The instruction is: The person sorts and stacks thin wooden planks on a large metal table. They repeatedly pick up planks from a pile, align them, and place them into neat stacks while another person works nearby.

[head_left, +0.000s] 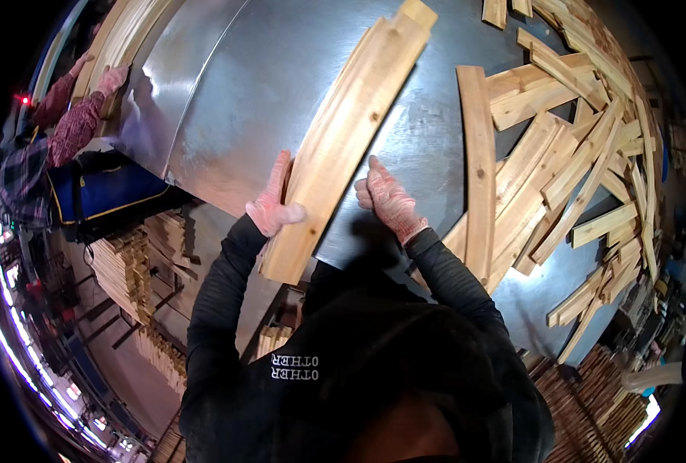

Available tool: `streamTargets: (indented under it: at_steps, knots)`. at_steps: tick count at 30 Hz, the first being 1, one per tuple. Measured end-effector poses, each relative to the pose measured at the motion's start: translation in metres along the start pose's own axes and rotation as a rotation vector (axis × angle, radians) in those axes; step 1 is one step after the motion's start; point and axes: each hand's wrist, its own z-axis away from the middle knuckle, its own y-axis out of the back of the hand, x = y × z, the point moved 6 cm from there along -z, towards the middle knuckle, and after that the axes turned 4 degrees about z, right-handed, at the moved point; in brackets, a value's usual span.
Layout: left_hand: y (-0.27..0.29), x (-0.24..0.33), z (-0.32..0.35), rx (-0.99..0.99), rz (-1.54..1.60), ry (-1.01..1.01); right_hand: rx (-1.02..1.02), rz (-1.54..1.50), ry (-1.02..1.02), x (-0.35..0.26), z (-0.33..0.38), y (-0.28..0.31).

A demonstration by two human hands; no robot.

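A bundle of several pale wooden boards (pixel 350 127) lies slantwise on the metal table, its near end jutting past the table's front edge. My left hand (pixel 275 208), in a pinkish-white work glove, grips the bundle close to that end. Its thumb presses on the top board while the fingers run along the left side. My right hand (pixel 389 201), gloved alike, hovers just to the right of the boards without touching them. One of its fingers points forward and the others are loosely curled; I see nothing in it, though its palm is hidden.
Loose boards (pixel 539 166) lie in a jumbled heap on the table's right (pixel 435 100). At the far left another person's gloved hands (pixel 110 79) rest on long boards (pixel 131 35). A blue bag (pixel 104 193) and stacked boards (pixel 123 266) stand left of me.
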Motion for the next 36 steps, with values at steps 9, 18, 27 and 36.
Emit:
streamTargets:
  at_steps: [9, 18, 27, 36]
  knots:
    - [0.12, -0.073, -0.025, -0.424, 1.087, 0.243, 0.009, -0.207, 0.478, -0.021, -0.025, -0.147]
    - [0.207, -0.039, -0.029, 0.139, -0.942, 0.755, 0.431, 1.017, 0.277, -0.053, -0.104, -0.129]
    - [0.168, -0.007, -0.009, 0.462, -0.868, 0.331, 0.217, 0.618, -0.009, -0.053, -0.108, -0.133]
    - [0.033, 0.058, 0.008, 0.606, -1.029, -0.528, 0.142, 0.659, 0.025, -0.068, -0.089, -0.096]
